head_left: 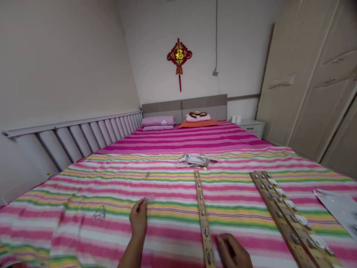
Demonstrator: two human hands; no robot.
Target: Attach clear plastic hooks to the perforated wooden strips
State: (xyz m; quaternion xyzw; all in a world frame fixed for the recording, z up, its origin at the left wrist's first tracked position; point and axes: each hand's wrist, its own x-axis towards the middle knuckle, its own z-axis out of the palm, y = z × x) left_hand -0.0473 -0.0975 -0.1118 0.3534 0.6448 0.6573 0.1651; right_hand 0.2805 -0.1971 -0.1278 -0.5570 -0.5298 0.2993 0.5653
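Note:
My left hand (138,215) is closed in a pinch on a small clear plastic bag (150,199), which sticks out past the fingertips above the striped sheet. In front of me lies a long narrow wooden strip (202,211) with metal hooks spaced along it and small holes. Just right of its near end is my right hand (234,250), fingers curled together; whatever may be in them is hidden. A crumpled clear plastic piece (99,214) rests to the left, and a smaller clear scrap (147,174) lies farther off.
More wooden strips (281,216) with metal hooks and white round pieces lie side by side at right. Beyond them is a white plastic bag (338,210). Plastic packets (195,160) are piled mid-bed. A railing (83,137) runs along the left; a wardrobe (304,82) stands right.

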